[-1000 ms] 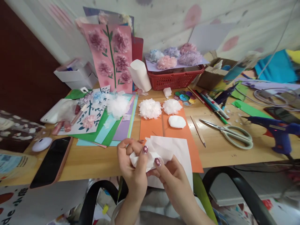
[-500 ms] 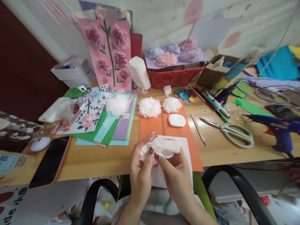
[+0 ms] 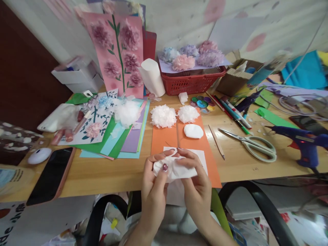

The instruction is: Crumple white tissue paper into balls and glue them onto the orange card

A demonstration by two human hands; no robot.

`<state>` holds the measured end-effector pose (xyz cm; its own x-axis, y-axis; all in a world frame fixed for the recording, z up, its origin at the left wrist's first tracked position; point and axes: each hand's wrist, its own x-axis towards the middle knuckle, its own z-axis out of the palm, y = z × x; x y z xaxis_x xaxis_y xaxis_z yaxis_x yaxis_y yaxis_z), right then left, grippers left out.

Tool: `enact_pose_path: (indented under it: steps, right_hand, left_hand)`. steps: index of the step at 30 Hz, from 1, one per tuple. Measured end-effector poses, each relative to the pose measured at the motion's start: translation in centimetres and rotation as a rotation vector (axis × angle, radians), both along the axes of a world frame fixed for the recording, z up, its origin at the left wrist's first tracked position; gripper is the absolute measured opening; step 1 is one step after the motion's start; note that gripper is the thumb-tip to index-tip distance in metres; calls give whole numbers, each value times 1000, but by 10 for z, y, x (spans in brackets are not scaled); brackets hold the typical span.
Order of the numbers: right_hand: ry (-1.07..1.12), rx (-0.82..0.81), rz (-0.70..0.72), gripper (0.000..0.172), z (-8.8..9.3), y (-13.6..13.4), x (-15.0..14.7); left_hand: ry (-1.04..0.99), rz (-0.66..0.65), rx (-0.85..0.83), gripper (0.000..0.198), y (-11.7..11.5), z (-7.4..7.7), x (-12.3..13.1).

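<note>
My left hand [image 3: 153,181] and my right hand [image 3: 196,177] are both closed on a crumpled piece of white tissue paper [image 3: 176,168], just above the table's near edge. Under them lies a white sheet [image 3: 202,159] on an orange sheet of paper [image 3: 164,138]. On the orange sheet's far end sit two fluffy white paper flowers [image 3: 163,116] [image 3: 188,113] and a flat white pad [image 3: 193,131]. A thin wooden stick [image 3: 177,134] lies along the orange sheet.
Green-handled scissors [image 3: 252,145], a blue glue gun [image 3: 302,141] and pens [image 3: 232,112] lie to the right. A red basket [image 3: 192,84] with pastel paper flowers stands at the back. Coloured paper sheets [image 3: 123,136] and a black phone [image 3: 48,176] lie left. A chair armrest [image 3: 258,201] is below.
The tissue has gone from a loose, partly flat sheet to a tighter bundle. Both hands have moved a little right and closer together around it.
</note>
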<state>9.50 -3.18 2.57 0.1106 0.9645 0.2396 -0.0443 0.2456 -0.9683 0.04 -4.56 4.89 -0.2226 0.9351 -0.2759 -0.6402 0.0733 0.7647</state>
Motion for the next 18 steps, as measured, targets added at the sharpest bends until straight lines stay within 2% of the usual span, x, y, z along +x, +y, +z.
enact_pose_path:
  steps: [3, 6, 8, 10, 14, 18]
  right_hand:
    - [250, -191, -2, 22, -1, -1, -2]
    - [269, -251, -49, 12, -1, -2, -5]
    - [148, -141, -114, 3, -1, -2, -6]
    - [-40, 59, -142, 17, -1, -3, -4]
    - [-410, 422, -101, 46, -2, -2, 6]
    - [-514, 586, 14, 56, 0, -2, 15]
  left_hand:
    - [62, 79, 22, 20, 2, -4, 2]
    - [208, 95, 77, 18, 2, -8, 4]
    - [335, 85, 95, 17, 0, -10, 6]
    - [374, 63, 102, 21, -3, -10, 8]
    - [179, -3, 114, 32, -6, -7, 8]
    - [91, -1, 60, 31, -1, -4, 5]
